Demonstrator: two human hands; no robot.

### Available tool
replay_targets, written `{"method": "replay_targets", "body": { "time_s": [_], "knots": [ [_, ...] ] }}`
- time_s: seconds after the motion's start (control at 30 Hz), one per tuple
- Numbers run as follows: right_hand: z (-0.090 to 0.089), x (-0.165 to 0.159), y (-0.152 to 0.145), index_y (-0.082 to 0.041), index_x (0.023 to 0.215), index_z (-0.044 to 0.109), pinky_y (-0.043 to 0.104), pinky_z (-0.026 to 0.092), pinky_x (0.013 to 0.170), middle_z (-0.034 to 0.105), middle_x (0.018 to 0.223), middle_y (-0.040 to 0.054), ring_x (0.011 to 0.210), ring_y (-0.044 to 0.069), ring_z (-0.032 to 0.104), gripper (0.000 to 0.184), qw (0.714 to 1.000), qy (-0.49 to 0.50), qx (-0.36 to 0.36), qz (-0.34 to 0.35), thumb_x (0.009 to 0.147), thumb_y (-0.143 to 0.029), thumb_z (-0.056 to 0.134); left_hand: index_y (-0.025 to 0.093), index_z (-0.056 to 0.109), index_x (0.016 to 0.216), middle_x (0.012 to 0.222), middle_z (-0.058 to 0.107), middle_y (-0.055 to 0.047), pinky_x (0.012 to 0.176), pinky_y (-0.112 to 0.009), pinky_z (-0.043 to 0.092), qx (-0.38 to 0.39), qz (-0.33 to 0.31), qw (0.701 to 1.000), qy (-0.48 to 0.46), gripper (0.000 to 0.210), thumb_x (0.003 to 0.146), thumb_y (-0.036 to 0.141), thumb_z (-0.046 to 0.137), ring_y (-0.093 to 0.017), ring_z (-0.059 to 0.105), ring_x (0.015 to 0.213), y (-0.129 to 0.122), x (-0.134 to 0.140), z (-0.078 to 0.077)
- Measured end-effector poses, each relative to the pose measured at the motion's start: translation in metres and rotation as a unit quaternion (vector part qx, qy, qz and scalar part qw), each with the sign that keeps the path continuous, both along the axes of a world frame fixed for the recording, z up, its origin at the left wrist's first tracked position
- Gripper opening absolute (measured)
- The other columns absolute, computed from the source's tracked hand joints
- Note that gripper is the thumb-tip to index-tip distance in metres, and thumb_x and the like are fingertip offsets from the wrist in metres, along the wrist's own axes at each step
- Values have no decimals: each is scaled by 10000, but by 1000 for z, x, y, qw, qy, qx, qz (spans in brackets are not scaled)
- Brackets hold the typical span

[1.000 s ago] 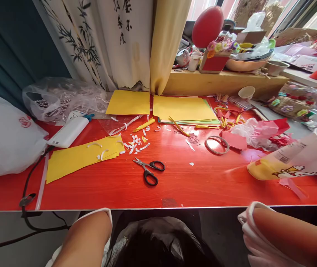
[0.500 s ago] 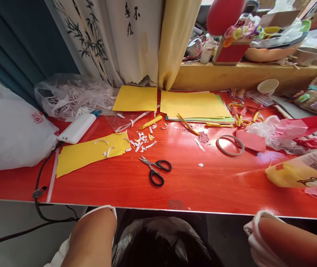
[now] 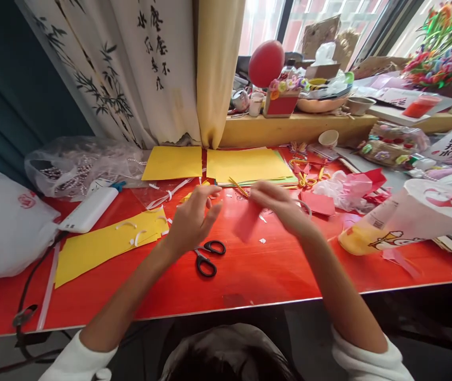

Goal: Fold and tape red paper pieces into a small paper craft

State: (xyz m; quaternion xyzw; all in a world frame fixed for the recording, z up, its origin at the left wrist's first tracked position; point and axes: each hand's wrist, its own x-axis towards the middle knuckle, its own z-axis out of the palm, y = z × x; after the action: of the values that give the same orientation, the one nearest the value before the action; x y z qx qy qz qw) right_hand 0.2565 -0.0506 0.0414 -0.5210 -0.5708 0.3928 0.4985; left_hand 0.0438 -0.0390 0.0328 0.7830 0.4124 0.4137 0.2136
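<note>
My left hand [image 3: 192,218] is over the middle of the red table, thumb and fingers apart, with nothing visible in it. Beneath its wrist lie black-handled scissors [image 3: 206,266], their blades partly hidden. My right hand [image 3: 275,203] is closed on a small pinkish-red piece of paper [image 3: 247,225], smeared by motion, which hangs below the fingers. Behind that hand is a thin yellow rolled strip [image 3: 237,186], and the ring of tape [image 3: 307,206] is mostly covered. Cut yellow paper [image 3: 102,243] with white curled scraps lies left of my left hand.
Yellow sheets [image 3: 172,163] and a paper stack [image 3: 245,164] lie at the back. A drink cup [image 3: 404,217] leans at the right, near crumpled pink plastic [image 3: 340,188]. A white power strip [image 3: 91,209] and plastic bags [image 3: 3,227] are at the left.
Both hands have come up over the table; before, only the arms showed at its front edge. A pinkish-red paper piece is now in my right hand. The view has tilted up and turned right.
</note>
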Motion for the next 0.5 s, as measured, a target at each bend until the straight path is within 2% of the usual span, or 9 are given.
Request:
{"method": "replay_targets", "body": {
  "time_s": [0.07,0.17,0.3,0.37,0.5],
  "knots": [
    [-10,-17,17,-179,671,546,226,363,507,498,584,-37,529,91,469,253,999,-13,-4,42,790,-394,605,207,572,1074,985,626,-19,787,-256,449,-76,-11,997,13,341,902,449,406,-134,573,862,15,3,-9],
    [-38,-41,39,-205,664,460,238,302,467,429,544,-57,458,80,378,274,999,33,-20,31,781,-424,576,196,619,887,816,626,7,706,-238,402,-186,-26,981,44,332,867,477,444,-136,555,766,34,2,-26],
    [-70,-49,41,-222,685,428,247,315,425,413,549,-60,418,91,398,307,996,70,-53,32,785,-492,534,192,607,760,708,588,26,656,-232,350,-182,-41,981,58,288,835,445,490,-126,510,693,33,-1,-41],
    [-75,-47,36,-222,695,444,249,342,415,432,562,-56,411,92,412,325,993,88,-72,43,782,-525,525,189,596,735,686,585,28,647,-230,347,-189,-39,980,44,289,832,438,487,-125,505,675,27,1,-46],
    [-76,-46,33,-214,671,461,233,366,416,434,580,-56,420,74,407,345,989,115,-88,42,754,-533,566,186,624,748,751,634,15,687,-228,377,-226,-25,973,-29,301,815,451,498,-139,538,730,25,6,-55]
  ]
}}
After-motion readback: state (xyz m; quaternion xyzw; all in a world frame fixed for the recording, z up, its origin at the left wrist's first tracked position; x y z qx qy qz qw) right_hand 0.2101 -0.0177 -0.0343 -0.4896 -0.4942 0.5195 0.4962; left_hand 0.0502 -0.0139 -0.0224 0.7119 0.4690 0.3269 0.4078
